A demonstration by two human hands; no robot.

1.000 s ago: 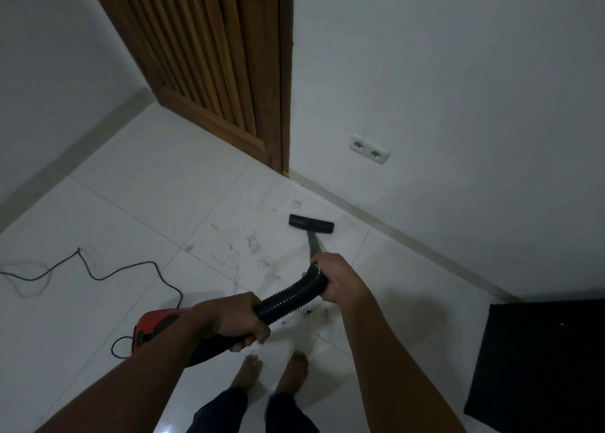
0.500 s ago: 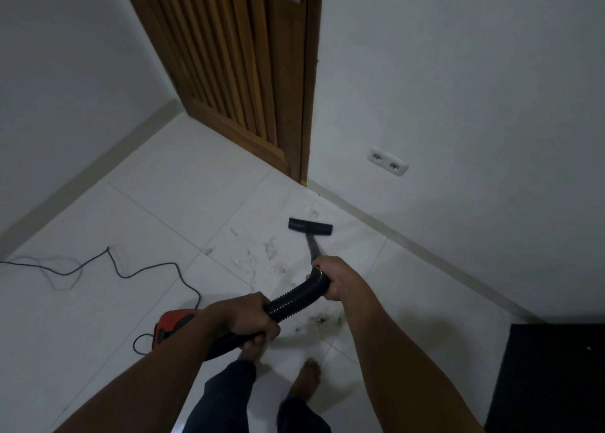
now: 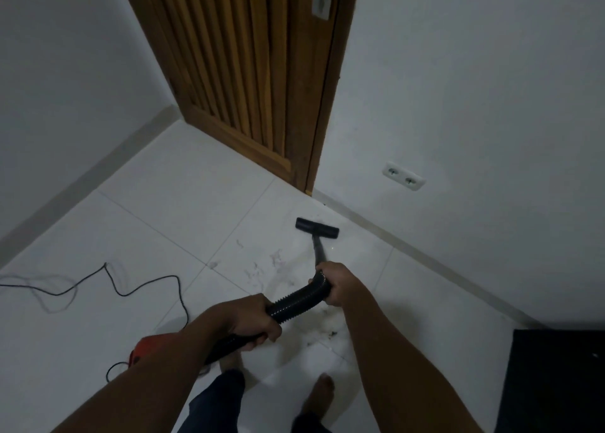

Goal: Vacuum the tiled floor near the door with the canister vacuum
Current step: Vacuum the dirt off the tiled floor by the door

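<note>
A black ribbed vacuum hose (image 3: 296,300) runs between my hands. My left hand (image 3: 250,321) grips its lower stretch, my right hand (image 3: 337,283) grips the bend where the wand (image 3: 319,249) starts. The black floor nozzle (image 3: 317,227) rests flat on the white tiled floor (image 3: 183,210), close to the skirting and a short way from the wooden slatted door (image 3: 248,72). Dark dust and hair marks (image 3: 262,265) lie on the tile left of the wand, more debris (image 3: 330,333) near my right forearm. The red canister (image 3: 147,349) is mostly hidden behind my left forearm.
A black power cord (image 3: 131,290) snakes across the tiles at the left. A double wall socket (image 3: 404,176) sits low on the right wall. A black mat (image 3: 553,380) lies at the right edge. My bare feet (image 3: 322,391) stand below the hose.
The view has tilted up and shifted, showing more of the door. The nozzle has crept forward towards the skirting. My left foot has stepped forward; both hands keep their grip.
</note>
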